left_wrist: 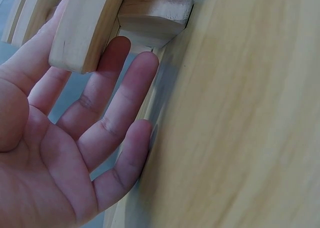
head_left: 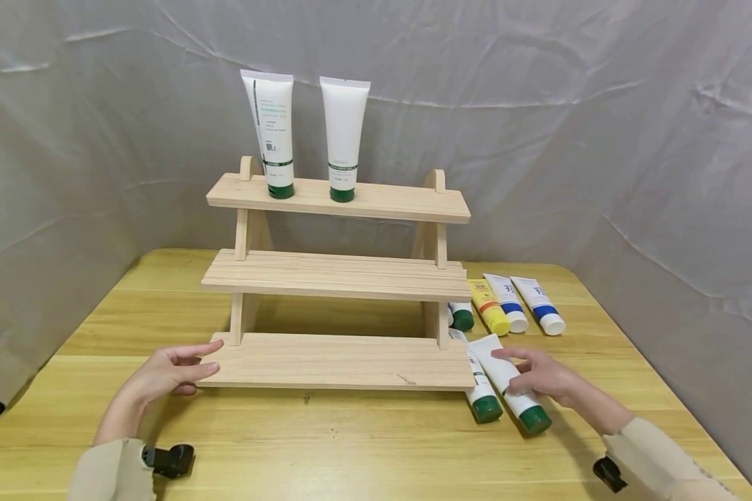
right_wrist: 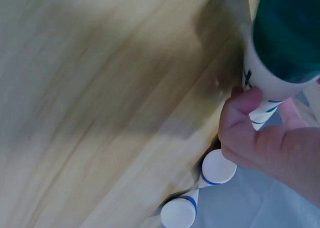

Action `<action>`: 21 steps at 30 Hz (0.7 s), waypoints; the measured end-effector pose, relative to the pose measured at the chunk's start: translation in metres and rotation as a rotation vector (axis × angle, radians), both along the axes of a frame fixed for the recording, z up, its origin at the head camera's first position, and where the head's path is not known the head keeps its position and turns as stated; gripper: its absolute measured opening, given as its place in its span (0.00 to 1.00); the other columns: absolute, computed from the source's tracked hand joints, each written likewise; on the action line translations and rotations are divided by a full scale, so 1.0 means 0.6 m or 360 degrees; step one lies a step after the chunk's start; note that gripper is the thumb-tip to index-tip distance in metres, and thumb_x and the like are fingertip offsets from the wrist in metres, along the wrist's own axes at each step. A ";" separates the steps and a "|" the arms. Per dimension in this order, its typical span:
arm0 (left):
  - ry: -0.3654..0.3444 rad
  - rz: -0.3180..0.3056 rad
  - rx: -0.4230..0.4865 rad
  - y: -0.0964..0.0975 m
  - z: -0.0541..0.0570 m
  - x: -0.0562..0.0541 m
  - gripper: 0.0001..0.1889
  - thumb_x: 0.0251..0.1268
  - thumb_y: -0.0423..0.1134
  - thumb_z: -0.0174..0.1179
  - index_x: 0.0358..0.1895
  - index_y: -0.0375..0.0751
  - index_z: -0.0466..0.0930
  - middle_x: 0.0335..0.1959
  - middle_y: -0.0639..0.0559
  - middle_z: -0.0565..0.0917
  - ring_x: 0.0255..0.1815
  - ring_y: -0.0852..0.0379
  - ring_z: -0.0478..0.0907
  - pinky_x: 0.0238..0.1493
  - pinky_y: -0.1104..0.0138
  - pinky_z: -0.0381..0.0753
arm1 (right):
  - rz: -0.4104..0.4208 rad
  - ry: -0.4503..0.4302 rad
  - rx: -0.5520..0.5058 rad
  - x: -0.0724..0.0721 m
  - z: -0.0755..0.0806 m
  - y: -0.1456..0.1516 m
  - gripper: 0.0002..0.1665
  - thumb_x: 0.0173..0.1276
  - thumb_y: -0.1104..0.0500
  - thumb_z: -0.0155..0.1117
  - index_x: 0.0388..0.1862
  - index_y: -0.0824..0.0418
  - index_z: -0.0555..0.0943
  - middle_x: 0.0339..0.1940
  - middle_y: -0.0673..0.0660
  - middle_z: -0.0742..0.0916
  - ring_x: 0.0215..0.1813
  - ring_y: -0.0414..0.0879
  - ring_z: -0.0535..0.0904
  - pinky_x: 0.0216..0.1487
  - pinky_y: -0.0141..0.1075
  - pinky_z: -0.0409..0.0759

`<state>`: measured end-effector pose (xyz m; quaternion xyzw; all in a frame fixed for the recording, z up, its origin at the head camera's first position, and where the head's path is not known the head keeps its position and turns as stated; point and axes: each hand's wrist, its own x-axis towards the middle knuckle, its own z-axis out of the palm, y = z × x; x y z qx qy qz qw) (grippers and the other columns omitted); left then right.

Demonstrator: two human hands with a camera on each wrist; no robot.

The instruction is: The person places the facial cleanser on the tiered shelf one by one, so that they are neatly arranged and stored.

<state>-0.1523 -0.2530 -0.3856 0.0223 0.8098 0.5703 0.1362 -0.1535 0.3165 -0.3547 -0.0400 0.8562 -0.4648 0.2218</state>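
A three-tier wooden display shelf [head_left: 338,362] stands on the table. My left hand [head_left: 169,376] holds the left end of its lowest board, with fingers on both sides of the wood; the left wrist view shows the board end [left_wrist: 75,38] between thumb and fingers. My right hand [head_left: 542,376] grips a white tube with a green cap [head_left: 531,414], which lies tilted at the shelf's right; in the right wrist view its cap [right_wrist: 287,33] is close to the camera. Another green-capped tube [head_left: 485,400] lies beside it, partly hidden by the shelf.
Two green-capped white tubes, one on the left [head_left: 274,132] and one on the right [head_left: 345,132], stand on the top board. Behind my right hand lie a yellow tube [head_left: 490,309], two blue-and-white tubes [head_left: 542,306] and a partly hidden green-capped tube [head_left: 461,316]. Grey cloth [head_left: 539,139] hangs around the table.
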 end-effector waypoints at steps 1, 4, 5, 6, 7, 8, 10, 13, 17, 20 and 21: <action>-0.0002 0.0000 0.0002 0.000 0.000 0.000 0.23 0.57 0.42 0.61 0.58 0.47 0.72 0.64 0.30 0.54 0.56 0.44 0.59 0.37 0.62 0.77 | 0.0002 0.0027 0.0033 0.001 -0.001 -0.001 0.41 0.45 0.71 0.63 0.62 0.70 0.64 0.41 0.67 0.75 0.27 0.46 0.67 0.21 0.30 0.65; -0.0008 0.0001 0.0004 0.001 0.000 0.001 0.23 0.57 0.42 0.61 0.58 0.47 0.72 0.64 0.30 0.54 0.58 0.42 0.58 0.37 0.62 0.77 | -0.0001 0.0099 0.0111 0.003 -0.001 -0.004 0.40 0.42 0.72 0.62 0.60 0.70 0.66 0.50 0.73 0.70 0.38 0.53 0.67 0.29 0.36 0.69; -0.0009 0.0002 0.0003 0.001 0.001 0.001 0.23 0.57 0.42 0.61 0.58 0.48 0.72 0.64 0.30 0.54 0.58 0.42 0.58 0.37 0.62 0.77 | 0.0000 0.0119 0.0129 0.004 -0.001 -0.004 0.40 0.41 0.73 0.62 0.60 0.70 0.67 0.53 0.74 0.68 0.42 0.56 0.66 0.32 0.37 0.69; -0.0011 0.0003 0.0003 0.002 0.001 0.001 0.23 0.56 0.42 0.61 0.58 0.48 0.72 0.65 0.30 0.54 0.57 0.42 0.58 0.37 0.62 0.77 | 0.0002 0.0134 0.0146 0.004 -0.001 -0.004 0.40 0.41 0.73 0.62 0.59 0.70 0.68 0.55 0.75 0.66 0.44 0.57 0.65 0.35 0.39 0.69; -0.0010 0.0004 0.0002 0.001 0.001 0.001 0.23 0.56 0.42 0.61 0.58 0.48 0.72 0.65 0.30 0.54 0.57 0.42 0.59 0.37 0.62 0.77 | 0.0001 0.0146 0.0163 0.004 -0.001 -0.004 0.39 0.40 0.73 0.62 0.59 0.69 0.68 0.58 0.76 0.64 0.47 0.59 0.64 0.37 0.40 0.69; -0.0009 0.0003 0.0002 0.001 0.001 0.002 0.23 0.56 0.42 0.61 0.58 0.49 0.72 0.65 0.30 0.54 0.57 0.43 0.59 0.37 0.62 0.77 | -0.0008 0.0150 0.0178 0.004 -0.001 -0.005 0.39 0.40 0.73 0.62 0.58 0.69 0.69 0.58 0.76 0.63 0.48 0.60 0.63 0.38 0.41 0.69; -0.0009 0.0005 0.0004 0.001 0.002 0.002 0.23 0.56 0.42 0.61 0.57 0.49 0.72 0.65 0.30 0.54 0.57 0.43 0.59 0.37 0.62 0.77 | -0.0020 0.0159 0.0209 0.004 0.000 -0.006 0.39 0.40 0.73 0.63 0.58 0.68 0.70 0.59 0.75 0.63 0.51 0.62 0.62 0.41 0.44 0.70; -0.0007 0.0006 0.0005 0.001 0.002 0.003 0.22 0.56 0.42 0.61 0.57 0.49 0.73 0.65 0.30 0.54 0.56 0.43 0.59 0.36 0.62 0.77 | -0.0031 0.0186 0.0246 0.006 0.002 -0.007 0.38 0.41 0.73 0.65 0.57 0.67 0.71 0.58 0.75 0.64 0.52 0.64 0.62 0.41 0.44 0.71; -0.0003 0.0005 -0.0005 0.002 0.003 0.003 0.23 0.56 0.42 0.61 0.57 0.48 0.73 0.64 0.30 0.54 0.57 0.43 0.59 0.36 0.62 0.77 | -0.0058 0.0201 0.0199 0.007 0.004 -0.008 0.38 0.44 0.70 0.67 0.59 0.68 0.69 0.53 0.73 0.69 0.40 0.56 0.69 0.31 0.38 0.72; -0.0002 0.0004 -0.0018 0.002 0.004 0.003 0.24 0.56 0.43 0.61 0.58 0.47 0.72 0.64 0.30 0.55 0.56 0.45 0.60 0.36 0.62 0.77 | -0.0103 0.0199 0.0097 0.007 0.007 -0.006 0.39 0.48 0.69 0.66 0.61 0.70 0.65 0.50 0.73 0.70 0.28 0.47 0.69 0.24 0.34 0.71; -0.0002 0.0003 -0.0020 0.002 0.004 0.003 0.24 0.56 0.43 0.61 0.58 0.47 0.72 0.64 0.30 0.55 0.55 0.46 0.62 0.36 0.62 0.77 | -0.0124 0.0202 0.0062 0.005 0.009 -0.005 0.39 0.49 0.69 0.65 0.62 0.70 0.64 0.50 0.73 0.70 0.25 0.45 0.69 0.23 0.33 0.71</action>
